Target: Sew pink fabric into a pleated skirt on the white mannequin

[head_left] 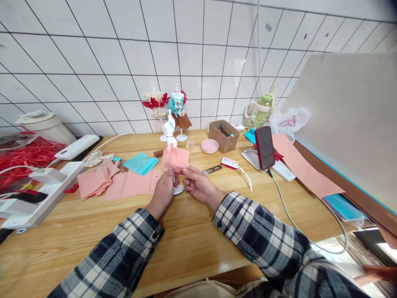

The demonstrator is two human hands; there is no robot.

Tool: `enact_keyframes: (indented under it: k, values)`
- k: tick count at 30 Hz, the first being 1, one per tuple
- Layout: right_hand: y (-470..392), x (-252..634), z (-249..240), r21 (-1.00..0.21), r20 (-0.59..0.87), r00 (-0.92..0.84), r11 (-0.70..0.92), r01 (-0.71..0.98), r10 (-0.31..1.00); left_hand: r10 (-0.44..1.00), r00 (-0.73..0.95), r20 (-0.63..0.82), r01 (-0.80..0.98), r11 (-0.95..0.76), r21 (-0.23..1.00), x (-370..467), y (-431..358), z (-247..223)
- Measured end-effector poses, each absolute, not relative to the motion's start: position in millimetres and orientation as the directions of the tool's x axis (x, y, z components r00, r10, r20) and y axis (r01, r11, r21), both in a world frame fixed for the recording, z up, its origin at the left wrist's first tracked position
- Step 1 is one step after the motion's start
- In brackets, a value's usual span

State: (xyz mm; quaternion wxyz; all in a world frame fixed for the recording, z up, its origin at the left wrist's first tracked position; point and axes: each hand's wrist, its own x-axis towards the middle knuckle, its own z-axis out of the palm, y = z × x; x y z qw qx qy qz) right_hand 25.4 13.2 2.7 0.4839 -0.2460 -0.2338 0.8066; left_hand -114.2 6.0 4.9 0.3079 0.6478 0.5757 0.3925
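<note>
A small white dress form (170,128) stands in front of me with a gathered pink paper skirt (175,158) around its lower part. Below the skirt, my left hand (164,191) is closed around the form's stand, and the round white base (178,190) shows beside it. My right hand (201,185) pinches the skirt's lower right edge between thumb and finger, its other fingers curled. Folded pink paper (133,184) and a blue sheet (141,163) lie left of the form. Black thread snips (212,169) rest to the right.
Two decorated dress forms (177,105) stand by the tiled wall. A pink bowl (210,146), a cardboard box (223,135) and a small red-white box (230,163) sit right of centre. A propped phone (264,148) is farther right; a power strip (46,198) lies left.
</note>
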Motion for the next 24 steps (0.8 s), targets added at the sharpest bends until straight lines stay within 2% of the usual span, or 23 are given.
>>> enact_keyframes:
  k: [4, 11, 13, 14, 16, 17, 18, 20, 22, 24]
  values:
    - [10.9, 23.1, 1.7, -0.619, -0.198, -0.381, -0.417, -0.666, 0.903, 0.987, 0.023, 0.162, 0.507, -0.151, 0.849, -113.5, 6.1, 1.8]
    - [9.5, 24.7, 3.0, -0.697, -0.162, -0.425, -0.408, -0.590, 0.891, 0.988, 0.018, 0.154, 0.489, -0.143, 0.861, -113.2, 7.2, 0.2]
    - [13.1, 29.0, 2.3, -0.729, -0.186, -0.324, -0.351, -0.588, 0.928, 0.987, 0.012, 0.159, 0.486, -0.144, 0.862, -113.7, 7.2, -0.5]
    - [15.4, 32.2, 2.3, -0.768, -0.186, -0.221, -0.282, -0.575, 0.957, 0.987, 0.010, 0.162, 0.495, -0.146, 0.856, -114.2, 7.1, -0.9]
    - [19.5, 40.3, 4.1, -0.888, -0.088, 0.032, -0.063, -0.456, 0.996, 0.983, 0.009, 0.185, 0.550, -0.160, 0.820, -115.9, 6.5, -1.3]
    - [20.8, 44.4, 6.2, -0.940, 0.024, 0.125, 0.065, -0.336, 0.992, 0.979, 0.012, 0.203, 0.593, -0.170, 0.787, -117.0, 6.2, -1.2]
    - [21.5, 48.2, 8.8, -0.963, 0.156, 0.167, 0.187, -0.193, 0.974, 0.975, 0.020, 0.222, 0.639, -0.184, 0.747, -118.1, 6.0, -1.0]
    - [21.7, 53.3, 14.2, -0.930, 0.368, 0.146, 0.362, 0.065, 0.918, 0.965, 0.052, 0.259, 0.721, -0.216, 0.659, -119.7, 5.5, 0.1]
    - [21.9, 55.1, 16.9, -0.878, 0.460, 0.131, 0.427, 0.217, 0.878, 0.957, 0.093, 0.275, 0.775, -0.243, 0.583, -120.2, 4.8, 1.4]
    - [24.0, 55.6, 15.3, -0.877, 0.457, 0.166, 0.412, 0.249, 0.874, 0.955, 0.117, 0.272, 0.795, -0.254, 0.551, -119.6, 4.0, 2.0]
